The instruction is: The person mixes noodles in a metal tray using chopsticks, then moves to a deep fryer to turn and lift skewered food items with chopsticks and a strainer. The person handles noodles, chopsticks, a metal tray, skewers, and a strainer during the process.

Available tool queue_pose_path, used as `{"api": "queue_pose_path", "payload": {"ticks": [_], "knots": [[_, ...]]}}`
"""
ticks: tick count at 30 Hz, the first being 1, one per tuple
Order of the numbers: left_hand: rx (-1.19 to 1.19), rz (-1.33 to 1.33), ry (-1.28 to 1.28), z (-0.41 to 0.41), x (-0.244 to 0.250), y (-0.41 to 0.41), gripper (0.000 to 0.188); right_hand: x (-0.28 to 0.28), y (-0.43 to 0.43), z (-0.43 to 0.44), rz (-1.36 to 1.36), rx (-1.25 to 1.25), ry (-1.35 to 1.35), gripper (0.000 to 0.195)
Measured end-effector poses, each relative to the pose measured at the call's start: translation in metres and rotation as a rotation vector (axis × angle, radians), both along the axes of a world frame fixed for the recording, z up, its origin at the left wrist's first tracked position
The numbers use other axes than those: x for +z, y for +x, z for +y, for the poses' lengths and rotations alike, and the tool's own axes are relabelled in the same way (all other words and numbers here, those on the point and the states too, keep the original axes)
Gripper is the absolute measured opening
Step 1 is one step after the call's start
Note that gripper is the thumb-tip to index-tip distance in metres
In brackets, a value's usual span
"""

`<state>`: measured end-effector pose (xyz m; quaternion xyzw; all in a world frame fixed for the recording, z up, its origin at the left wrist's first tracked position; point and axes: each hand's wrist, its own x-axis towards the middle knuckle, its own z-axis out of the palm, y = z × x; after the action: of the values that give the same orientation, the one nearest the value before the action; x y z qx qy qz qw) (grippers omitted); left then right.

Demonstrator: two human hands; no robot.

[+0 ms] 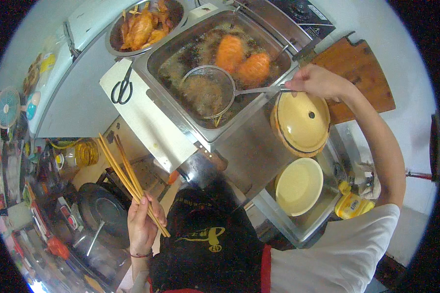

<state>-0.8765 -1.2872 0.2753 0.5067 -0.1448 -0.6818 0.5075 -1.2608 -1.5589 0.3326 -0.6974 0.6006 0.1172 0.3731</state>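
My right hand (311,82) grips the handle of a round mesh strainer (208,91), whose bowl lies at the near left part of a rectangular metal fryer (212,137) of bubbling dark oil. Two orange-brown fried pieces (230,54) float in the oil beyond the strainer. What the mesh holds, if anything, I cannot tell. Lower left, my left hand (145,216) is closed around several long wooden chopsticks (126,175), their tips pointing up and left, away from the fryer. A metal bowl (110,40) with fried meat pieces on sticks (143,29) stands at the fryer's far left.
Black-handled scissors (121,91) lie on a white board (146,121) left of the fryer. To the right are a yellow enamel lid (303,124), a cream basin (299,186) in a metal sink and a wooden board (355,77). A dark wok (106,208) and an oil jug (79,154) are lower left.
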Motion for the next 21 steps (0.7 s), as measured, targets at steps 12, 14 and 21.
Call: {"api": "queue_pose_path", "payload": {"ticks": [12, 14, 21], "knots": [[0.037, 0.002, 0.024, 0.007, 0.007, 0.001, 0.018, 0.003, -0.006, 0.019, -0.15, -0.302, 0.158, 0.038], [0.026, 0.012, 0.02, 0.008, 0.009, 0.001, 0.018, 0.009, -0.002, 0.021, -0.15, -0.318, 0.141, 0.037], [-0.011, 0.001, -0.03, 0.009, 0.011, 0.005, 0.019, 0.022, 0.0, 0.03, -0.152, -0.415, 0.026, 0.038]]}}
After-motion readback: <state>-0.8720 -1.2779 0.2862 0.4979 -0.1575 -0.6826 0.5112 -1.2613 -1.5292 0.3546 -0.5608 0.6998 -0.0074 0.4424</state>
